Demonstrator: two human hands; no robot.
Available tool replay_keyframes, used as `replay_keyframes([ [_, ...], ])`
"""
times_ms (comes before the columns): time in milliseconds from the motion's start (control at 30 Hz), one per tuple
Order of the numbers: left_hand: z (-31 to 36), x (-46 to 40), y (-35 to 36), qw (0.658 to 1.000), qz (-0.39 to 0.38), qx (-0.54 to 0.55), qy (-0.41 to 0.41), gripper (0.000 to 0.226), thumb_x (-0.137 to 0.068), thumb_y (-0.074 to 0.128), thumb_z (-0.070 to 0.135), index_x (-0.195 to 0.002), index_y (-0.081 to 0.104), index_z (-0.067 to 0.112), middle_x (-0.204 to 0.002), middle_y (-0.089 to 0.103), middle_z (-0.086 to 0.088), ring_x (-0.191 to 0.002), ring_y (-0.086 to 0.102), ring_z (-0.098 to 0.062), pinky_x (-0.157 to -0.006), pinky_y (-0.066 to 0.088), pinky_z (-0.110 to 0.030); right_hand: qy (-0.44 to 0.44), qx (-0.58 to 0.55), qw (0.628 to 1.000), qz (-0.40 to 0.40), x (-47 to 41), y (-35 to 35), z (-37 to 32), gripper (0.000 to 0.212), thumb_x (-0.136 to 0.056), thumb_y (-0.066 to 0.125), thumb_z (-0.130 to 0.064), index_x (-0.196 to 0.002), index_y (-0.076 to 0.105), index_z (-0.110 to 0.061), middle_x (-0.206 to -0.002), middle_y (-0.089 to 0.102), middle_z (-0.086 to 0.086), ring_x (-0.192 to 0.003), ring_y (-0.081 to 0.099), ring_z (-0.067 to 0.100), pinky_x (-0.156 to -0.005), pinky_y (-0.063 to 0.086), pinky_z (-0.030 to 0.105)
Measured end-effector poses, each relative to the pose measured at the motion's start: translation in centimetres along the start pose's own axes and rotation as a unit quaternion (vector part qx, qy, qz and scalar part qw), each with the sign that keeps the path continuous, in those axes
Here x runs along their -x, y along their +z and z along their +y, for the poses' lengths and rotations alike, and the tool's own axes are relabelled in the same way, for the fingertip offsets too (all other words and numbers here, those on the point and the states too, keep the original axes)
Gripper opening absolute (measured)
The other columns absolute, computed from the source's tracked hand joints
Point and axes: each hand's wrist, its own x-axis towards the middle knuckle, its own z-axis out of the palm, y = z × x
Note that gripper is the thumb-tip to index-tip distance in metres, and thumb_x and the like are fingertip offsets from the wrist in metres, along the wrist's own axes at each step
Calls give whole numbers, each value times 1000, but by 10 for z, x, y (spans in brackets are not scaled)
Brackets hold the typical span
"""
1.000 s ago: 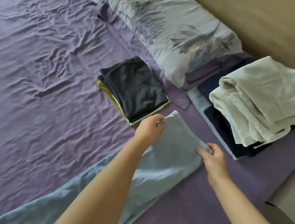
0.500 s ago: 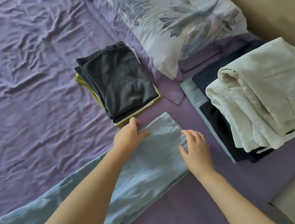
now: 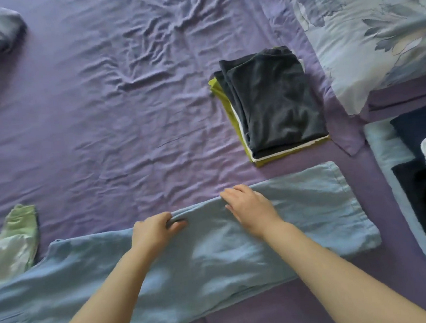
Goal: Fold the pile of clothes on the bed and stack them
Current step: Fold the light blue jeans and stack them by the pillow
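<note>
On wrinkled purple sheet (image 3: pixel 100 119) | left hand (image 3: pixel 153 229) pinches soft blue trousers (image 3: pixel 215 259) | right hand (image 3: pixel 249 207) flat

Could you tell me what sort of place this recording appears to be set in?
Most likely a bedroom. The hands work on a bed covered by a wrinkled purple sheet, a floral pillow lies at its head, and a folded stack of clothes sits beside light blue trousers being folded.
</note>
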Motion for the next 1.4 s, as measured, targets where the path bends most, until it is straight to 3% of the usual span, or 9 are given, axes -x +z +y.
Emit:
replay_keyframes([
  [67, -19, 4, 3, 1000, -3, -1, 8, 36, -90, 48, 59, -80, 53, 25, -75, 61, 8, -85, 61, -19, -73, 27, -31, 16, 19, 998, -62, -15, 9, -16, 43, -99, 45, -26, -140, 40, -13, -136, 48, 5, -125, 41, 24, -95, 40, 35],
  [267, -36, -2, -1, 997, 78, -7, 15, 29, -86, 57, 53, -78, 50, 26, -85, 66, 1, -96, 53, -24, -80, 27, -34, 163, 57, 982, -78, -36, 17, -46, 23, -96, 45, -12, -118, 49, -14, -122, 48, 4, -119, 39, 24, -71, 43, 34],
  [567, -137, 14, -13, 995, 48, -82, -9, 49, -88, 32, 70, -78, 50, 26, -90, 68, 2, -100, 53, -22, -102, 26, -39, 65, 2, 988, -139, -76, 52, -153, 30, -100, 40, -31, -124, 47, -14, -122, 50, 7, -116, 41, 27, -81, 42, 38],
  [700, -189, 12, -25, 996, 9, -80, -45, 52, -99, 19, 56, -100, 61, 26, -102, 68, 1, -115, 51, -24, -112, 15, -45, 63, -1, 988, -139, -95, 69, -193, 33, -102, 37, -34, -122, 48, -11, -120, 52, 10, -114, 43, 29, -80, 42, 39],
  [833, -217, 7, -31, 994, -17, -97, -55, 42, -101, 24, 45, -100, 62, 26, -108, 68, 1, -118, 49, -23, -113, 12, -47, 41, -22, 989, -143, -104, 76, -212, 26, -100, 42, -31, -120, 46, -15, -114, 53, 11, -111, 46, 30, -78, 42, 38],
  [967, -227, 4, -36, 996, -17, -91, -16, 35, -97, 36, 37, -99, 67, 22, -108, 67, -3, -109, 51, -24, -94, 34, -36, 57, -29, 989, -136, -103, 76, -217, 22, -98, 47, -30, -114, 49, -14, -110, 55, 10, -107, 48, 30, -77, 43, 38],
  [1200, -253, -1, -42, 998, -47, 42, -22, 46, -92, 43, 60, -127, 53, 31, -119, 62, -2, -123, 45, -23, -99, 34, -35, 185, -161, 969, -38, -116, 69, -212, 8, -89, 58, -13, -97, 58, -12, -98, 66, 11, -94, 58, 31, -75, 45, 38],
  [1300, -261, 2, -42, 995, -6, 88, -40, 52, -93, 51, 49, -139, 43, 26, -129, 55, -9, -129, 37, -27, -103, 36, -36, 157, -88, 983, -42, -120, 72, -209, 23, -89, 58, -13, -113, 58, -13, -116, 60, 10, -112, 51, 29, -85, 45, 39],
  [1400, -253, 28, -33, 984, 149, 96, -18, 55, -88, 64, 26, -138, 46, 15, -128, 52, -11, -124, 39, -32, -103, 35, -41, 91, -46, 995, -14, -96, 74, -210, 56, -85, 68, -14, -137, 47, -12, -143, 39, 10, -130, 37, 29, -99, 41, 43],
])
